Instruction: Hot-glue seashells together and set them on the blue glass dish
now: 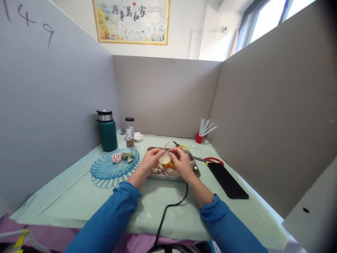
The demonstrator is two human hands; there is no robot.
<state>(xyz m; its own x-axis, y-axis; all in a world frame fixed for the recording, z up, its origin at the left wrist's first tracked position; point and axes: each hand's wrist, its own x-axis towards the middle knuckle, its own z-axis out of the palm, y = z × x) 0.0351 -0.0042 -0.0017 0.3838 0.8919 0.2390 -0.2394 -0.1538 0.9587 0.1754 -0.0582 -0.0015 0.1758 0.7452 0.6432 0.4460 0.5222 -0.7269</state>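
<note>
A pale, thin shell (164,159) is held up over the metal tray (168,178), pinched between the fingers of both hands. My left hand (152,158) grips its left edge, and my right hand (181,161) closes on its upper right edge. Below them, small mixed shells (161,170) lie in the tray. Something yellow (172,165) shows behind my right hand's fingers, mostly hidden. To the left, a blue scalloped glass plate (105,168) bears a red-and-white striped shell (116,157) and several small greenish shells (124,155).
A green bottle (107,135) and a black-lidded jar (130,133) stand back left. Right of the tray are red-handled scissors (214,161), a black phone-like slab (228,181) and a red cup (199,138) of whitish sticks. A black cable (168,207) crosses the front; grey partitions (168,95) enclose the table.
</note>
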